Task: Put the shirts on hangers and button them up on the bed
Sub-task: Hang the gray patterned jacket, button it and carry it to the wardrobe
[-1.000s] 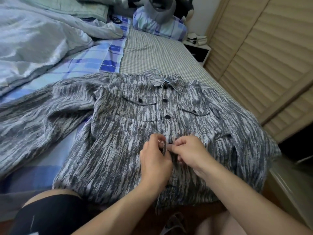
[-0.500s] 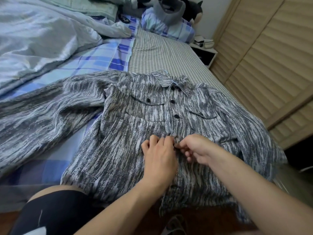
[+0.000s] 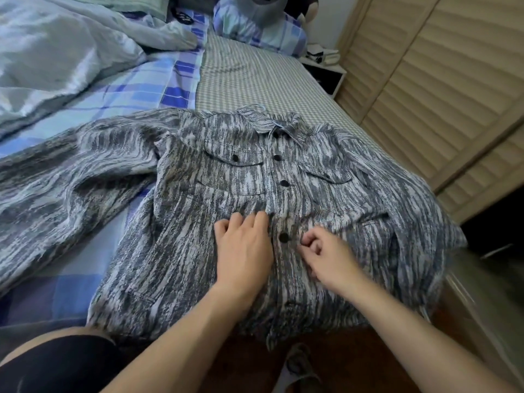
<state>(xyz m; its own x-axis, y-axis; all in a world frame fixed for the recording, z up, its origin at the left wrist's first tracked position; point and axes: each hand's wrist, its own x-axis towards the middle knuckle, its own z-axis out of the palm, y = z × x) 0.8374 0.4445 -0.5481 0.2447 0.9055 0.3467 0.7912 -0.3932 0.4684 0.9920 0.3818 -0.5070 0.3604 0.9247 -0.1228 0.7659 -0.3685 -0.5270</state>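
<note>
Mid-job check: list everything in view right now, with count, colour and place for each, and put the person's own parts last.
shirt: one, grey and white streaked, spread front-up across the near bed
buttons: four black down the front, one black on a chest pocket, lowest between the hands
bed: one, small grey check sheet, runs away from the camera
blanket: one, blue plaid, left of the check sheet
quilt: one, pale blue-grey, rumpled, far left
pillow: one, blue plaid, head of the bed
nightstand: one, white, beside the bed head
doors: beige slatted, right side
left hand: rests on the shirt, left of the lowest button
right hand: fingers curled, right of that button
</note>
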